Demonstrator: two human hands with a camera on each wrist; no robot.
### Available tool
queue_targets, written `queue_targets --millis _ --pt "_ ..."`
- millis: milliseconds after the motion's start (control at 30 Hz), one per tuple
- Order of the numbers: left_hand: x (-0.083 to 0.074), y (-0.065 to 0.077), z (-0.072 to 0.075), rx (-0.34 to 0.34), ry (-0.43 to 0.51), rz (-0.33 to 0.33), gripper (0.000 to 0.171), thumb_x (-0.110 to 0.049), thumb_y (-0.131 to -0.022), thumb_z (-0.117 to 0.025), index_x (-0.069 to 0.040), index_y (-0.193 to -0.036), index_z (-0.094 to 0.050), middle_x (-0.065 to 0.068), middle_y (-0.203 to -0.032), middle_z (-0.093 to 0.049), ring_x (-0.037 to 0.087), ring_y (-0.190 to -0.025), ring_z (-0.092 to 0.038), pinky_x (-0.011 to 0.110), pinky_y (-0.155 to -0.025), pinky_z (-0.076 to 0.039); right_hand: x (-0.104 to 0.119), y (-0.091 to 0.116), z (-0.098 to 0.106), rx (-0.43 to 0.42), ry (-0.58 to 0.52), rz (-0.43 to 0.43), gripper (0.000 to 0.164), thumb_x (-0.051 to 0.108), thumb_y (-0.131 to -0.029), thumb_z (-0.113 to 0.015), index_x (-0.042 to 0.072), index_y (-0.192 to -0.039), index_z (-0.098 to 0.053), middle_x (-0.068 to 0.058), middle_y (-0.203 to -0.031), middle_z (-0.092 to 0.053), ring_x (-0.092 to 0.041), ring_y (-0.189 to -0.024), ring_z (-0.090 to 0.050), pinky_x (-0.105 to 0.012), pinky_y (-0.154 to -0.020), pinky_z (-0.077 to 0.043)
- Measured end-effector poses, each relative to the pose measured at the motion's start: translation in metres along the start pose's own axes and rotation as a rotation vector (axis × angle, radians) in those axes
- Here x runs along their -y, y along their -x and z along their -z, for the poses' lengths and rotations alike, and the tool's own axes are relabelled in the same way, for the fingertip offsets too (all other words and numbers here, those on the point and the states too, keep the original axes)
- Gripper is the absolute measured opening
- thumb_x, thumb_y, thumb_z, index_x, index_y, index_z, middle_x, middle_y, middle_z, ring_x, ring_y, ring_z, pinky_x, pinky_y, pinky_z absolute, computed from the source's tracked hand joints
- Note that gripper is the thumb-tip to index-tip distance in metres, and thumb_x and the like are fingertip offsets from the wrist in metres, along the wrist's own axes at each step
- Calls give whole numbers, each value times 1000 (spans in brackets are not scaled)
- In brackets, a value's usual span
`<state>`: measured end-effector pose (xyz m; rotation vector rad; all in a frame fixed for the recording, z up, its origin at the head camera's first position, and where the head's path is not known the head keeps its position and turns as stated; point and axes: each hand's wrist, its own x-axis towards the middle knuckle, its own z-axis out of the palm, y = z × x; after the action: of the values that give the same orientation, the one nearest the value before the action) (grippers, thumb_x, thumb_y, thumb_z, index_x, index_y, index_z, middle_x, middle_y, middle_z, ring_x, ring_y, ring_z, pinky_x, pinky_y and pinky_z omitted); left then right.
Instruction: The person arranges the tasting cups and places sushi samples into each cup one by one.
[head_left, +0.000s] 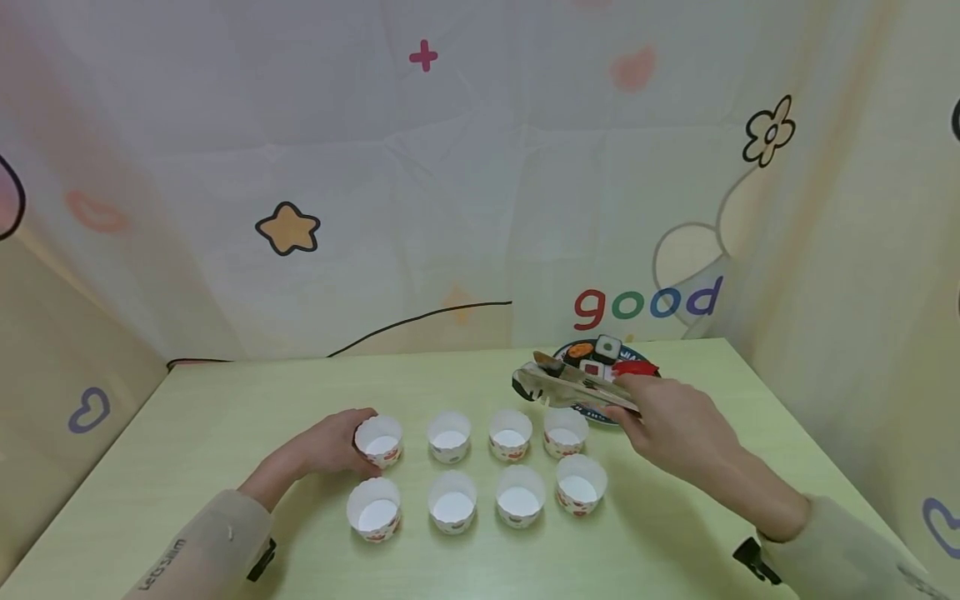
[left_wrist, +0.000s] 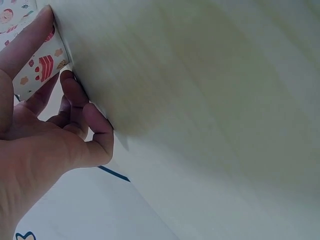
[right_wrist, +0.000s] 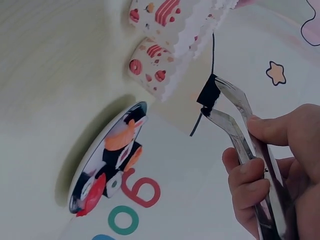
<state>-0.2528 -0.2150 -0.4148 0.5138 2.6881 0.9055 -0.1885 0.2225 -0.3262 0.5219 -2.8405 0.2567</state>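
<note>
My left hand (head_left: 330, 443) holds the back-left paper baking cup (head_left: 381, 442) between thumb and fingers, the cup upright on the table. In the left wrist view, this cup (left_wrist: 46, 67) shows a printed cake pattern. My right hand (head_left: 678, 421) grips metal food tongs (head_left: 581, 387), raised over the near-left side of a plate. Between the tong tips is a black-wrapped sushi piece (right_wrist: 209, 92), clear of the table. The dark-rimmed plate (head_left: 596, 416) bears several toy-like sushi pieces (head_left: 607, 348), partly hidden by the tongs and right hand.
More white paper cups (head_left: 453, 502) stand upright in two rows across the middle of the pale table (head_left: 262, 392). A printed curtain (head_left: 337, 150) hangs behind the table and at both sides. The plate stands near the back-right corner.
</note>
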Motion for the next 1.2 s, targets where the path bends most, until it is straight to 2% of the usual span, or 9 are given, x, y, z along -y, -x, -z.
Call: queue_targets --millis 267,433,667,867,1033,1200 --pt "2 -1 0 2 8 -17 58 -12 -71 -95 -2 -117 -61 2 -105 -64 22 -100 -58 47 -92 -47 20 -9 -5 -1 4 62 27 30 -92 -78 9 -104 -67 0 -85 -68 -15 -64 -56 -36 -58 -53" --pt "4 -1 0 1 9 -17 59 -13 -71 -95 -2 -117 -61 2 -105 -64 21 -99 -58 46 -92 -47 32 -14 -8 -9 -8 108 23 29 -93 -78 11 -101 -67 5 -80 -64 -11 -64 -55 -32 -58 -51" --pt "5 -1 0 -7 -18 -61 55 -15 -71 -95 -3 -113 -61 1 -102 -64 20 -96 -58 43 -88 -47 47 -20 -13 2 -27 146 22 30 -94 -77 12 -101 -65 10 -72 -52 -10 -60 -48 -27 -51 -41" --pt "3 3 2 -16 -37 -97 54 -14 -71 -95 -2 -111 -61 2 -101 -64 21 -95 -58 42 -86 -48 59 -27 -16 -7 -26 182 24 31 -96 -75 11 -105 -67 10 -74 -57 -8 -62 -51 -27 -53 -44" --pt "2 3 1 -14 -30 -80 54 -14 -71 -95 -2 -112 -61 1 -101 -64 20 -95 -58 41 -87 -48 67 -32 -21 29 -33 184 29 31 -96 -75 8 -113 -69 5 -84 -64 -10 -65 -55 -27 -55 -48" --pt "2 1 1 -6 -20 -97 53 -14 -71 -94 -3 -111 -61 1 -100 -64 19 -93 -58 41 -86 -48 73 -36 -27 29 -31 206 22 30 -96 -75 11 -106 -67 7 -80 -59 -10 -62 -50 -26 -51 -43"
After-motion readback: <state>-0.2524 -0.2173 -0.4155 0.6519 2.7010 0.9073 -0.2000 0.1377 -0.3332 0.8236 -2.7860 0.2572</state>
